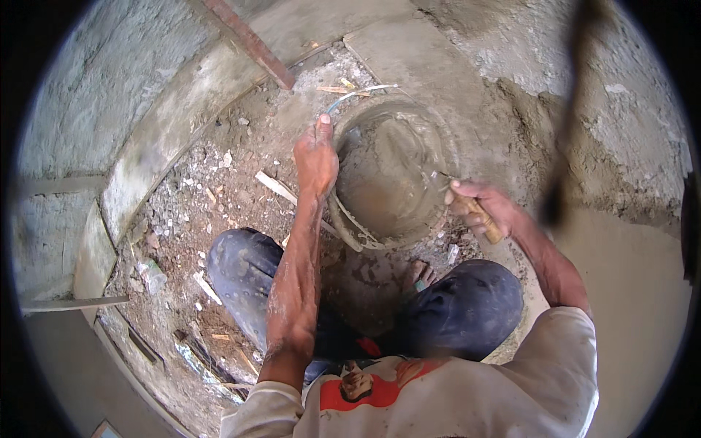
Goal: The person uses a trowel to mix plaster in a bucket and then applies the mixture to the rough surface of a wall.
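Note:
A round, cement-crusted bucket (391,175) sits in front of me, holding wet grey mortar. My left hand (315,157) is closed on the bucket's thin handle (366,91), which has a pale blue covering, at the bucket's left side. At its right, my right hand (471,204) grips a wooden-handled trowel (489,226); its metal part reaches to the bucket's rim, and how much blade lies inside is hard to make out.
Dirt, rubble and wood scraps (274,186) cover the ground around my bent knees. Plastered walls (102,95) surround me, with a rusty bar (248,36) at the upper left and a crushed plastic cup (152,276) on the left. A blurred dark strand (566,124) hangs at the right.

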`<state>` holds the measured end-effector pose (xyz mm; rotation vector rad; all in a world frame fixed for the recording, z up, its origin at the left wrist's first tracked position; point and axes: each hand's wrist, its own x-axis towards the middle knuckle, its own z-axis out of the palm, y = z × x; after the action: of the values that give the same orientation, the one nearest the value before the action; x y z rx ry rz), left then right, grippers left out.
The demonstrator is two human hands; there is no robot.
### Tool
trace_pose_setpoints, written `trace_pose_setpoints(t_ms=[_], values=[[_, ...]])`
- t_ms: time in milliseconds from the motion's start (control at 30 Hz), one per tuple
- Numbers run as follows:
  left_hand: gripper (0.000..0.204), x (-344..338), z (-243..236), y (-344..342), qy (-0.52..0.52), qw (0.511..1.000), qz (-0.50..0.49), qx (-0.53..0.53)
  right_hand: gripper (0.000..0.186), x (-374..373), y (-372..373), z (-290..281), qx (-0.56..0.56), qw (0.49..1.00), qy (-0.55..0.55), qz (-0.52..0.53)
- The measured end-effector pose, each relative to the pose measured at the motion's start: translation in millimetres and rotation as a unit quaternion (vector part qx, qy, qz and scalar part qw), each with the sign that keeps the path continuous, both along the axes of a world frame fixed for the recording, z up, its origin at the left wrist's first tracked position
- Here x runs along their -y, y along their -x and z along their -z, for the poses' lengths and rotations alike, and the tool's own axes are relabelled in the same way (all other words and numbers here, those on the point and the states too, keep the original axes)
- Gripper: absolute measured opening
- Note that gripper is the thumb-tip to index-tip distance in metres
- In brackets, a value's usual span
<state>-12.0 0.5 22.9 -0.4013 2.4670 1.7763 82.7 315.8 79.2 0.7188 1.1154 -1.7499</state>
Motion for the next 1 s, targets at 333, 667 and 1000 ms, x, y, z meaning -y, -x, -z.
trace_pose_setpoints(t_ms=[333, 667, 1000], values=[[0.053, -15, 10, 2, 0.008, 0.996, -0.018, -0.092, 0.024, 5, 26, 107, -0.513, 0.41, -0.538, -0.529], [0.05, -3, 14, 0, -0.003, 0.997, -0.023, -0.074, 0.038, 82, -10, 52, -0.536, 0.438, -0.423, -0.585], [0.049, 15, 16, 3, 0.027, 0.998, -0.038, -0.052, 0.02, 9, 45, 26, -0.501, 0.351, -0.572, -0.546]])
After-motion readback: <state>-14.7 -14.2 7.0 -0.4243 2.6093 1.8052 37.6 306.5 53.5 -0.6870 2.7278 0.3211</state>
